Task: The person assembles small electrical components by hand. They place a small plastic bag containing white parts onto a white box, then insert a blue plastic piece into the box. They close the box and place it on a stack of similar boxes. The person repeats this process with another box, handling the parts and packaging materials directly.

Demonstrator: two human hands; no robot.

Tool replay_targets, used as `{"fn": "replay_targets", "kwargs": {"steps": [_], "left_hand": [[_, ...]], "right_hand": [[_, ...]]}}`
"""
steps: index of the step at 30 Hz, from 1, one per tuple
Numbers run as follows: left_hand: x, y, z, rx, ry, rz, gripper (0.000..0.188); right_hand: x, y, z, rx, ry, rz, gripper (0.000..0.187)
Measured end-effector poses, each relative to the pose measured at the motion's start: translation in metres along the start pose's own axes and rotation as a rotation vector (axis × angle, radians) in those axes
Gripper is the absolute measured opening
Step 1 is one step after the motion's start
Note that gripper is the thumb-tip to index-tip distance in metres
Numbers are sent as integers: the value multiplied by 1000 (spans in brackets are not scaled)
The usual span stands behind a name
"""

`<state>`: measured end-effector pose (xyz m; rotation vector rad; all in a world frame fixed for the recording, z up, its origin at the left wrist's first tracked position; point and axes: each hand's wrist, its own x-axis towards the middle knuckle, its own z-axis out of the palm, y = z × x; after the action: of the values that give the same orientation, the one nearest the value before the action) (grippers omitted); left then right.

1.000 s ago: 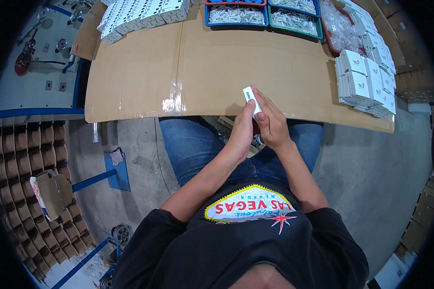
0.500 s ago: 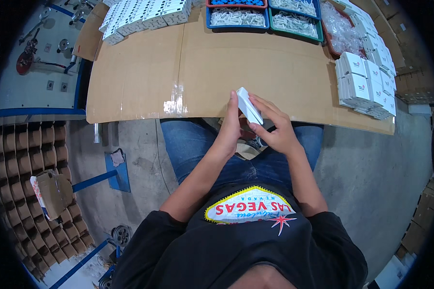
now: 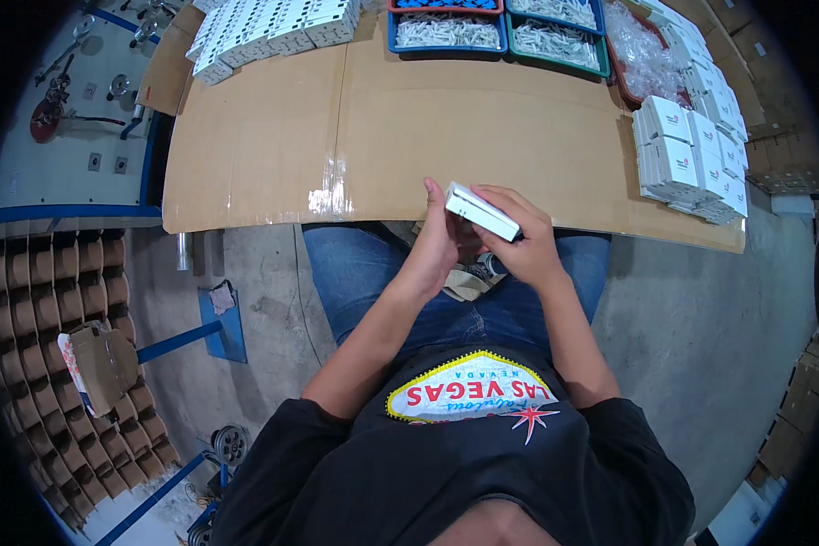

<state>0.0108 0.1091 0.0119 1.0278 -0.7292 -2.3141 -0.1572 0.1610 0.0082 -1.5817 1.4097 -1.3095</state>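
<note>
A slim white box (image 3: 482, 213) is tilted in front of me, just over the near edge of the cardboard-covered table. My right hand (image 3: 530, 241) is closed round its right part, fingers over the far side and thumb on the near side. My left hand (image 3: 434, 247) cups the box's left end, its thumb pointing up beside the corner. The left fingers are partly hidden behind and under the box. A narrow side of the box with small dark marks faces me.
Rows of white boxes (image 3: 278, 35) stand at the far left of the cardboard sheet (image 3: 409, 127). Trays of small white parts (image 3: 450, 35) and a bin of clear plastic bags (image 3: 642, 55) line the back. Stacked white packages (image 3: 678, 164) sit at right. A cardboard-divided rack (image 3: 59, 282) is at left.
The white box has turned from steeply slanted to flatter, its right end swinging right and its narrow side now showing. My right hand has turned with it; my left thumb has shifted slightly left.
</note>
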Motion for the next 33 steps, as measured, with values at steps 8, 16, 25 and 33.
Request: {"fn": "replay_targets", "kwargs": {"steps": [8,16,25,33], "left_hand": [[-7,-5,24,-204,111,159,59],[-3,-12,7,-166,92,45,64],[1,-17,19,-34,257,254,55],[13,-31,11,-72,295,309,45]], "right_hand": [[6,-12,-2,-191,-69,-73,52],[3,-7,3,-129,-43,-104,47],[1,-1,17,-238,-6,-249,42],[-6,3,35,-319,87,-279,44]]}}
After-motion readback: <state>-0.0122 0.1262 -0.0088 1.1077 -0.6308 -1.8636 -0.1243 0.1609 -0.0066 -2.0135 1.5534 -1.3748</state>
